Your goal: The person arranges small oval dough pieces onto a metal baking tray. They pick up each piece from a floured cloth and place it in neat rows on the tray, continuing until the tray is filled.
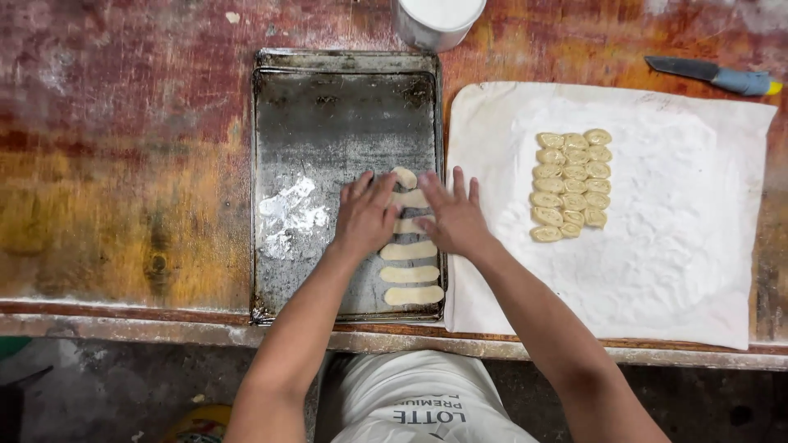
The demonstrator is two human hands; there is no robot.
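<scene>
Fingers (371, 190) of both hands are spread flat, gripping nothing, and pressed onto dough strips (409, 246) laid in a column along the right edge of a baking tray (328, 107). Six strips are placed; a block of cut pieces (572, 185) is left waiting on the floured cloth (657, 271) on the desk (123, 164).

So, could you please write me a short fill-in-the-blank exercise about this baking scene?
1. Both hands rest on dough strips lying on the metal ____.
2. The dough rolls sit on a floured white ____.
3. The knife has a ____ handle.

Missing words: tray; cloth; blue
</scene>
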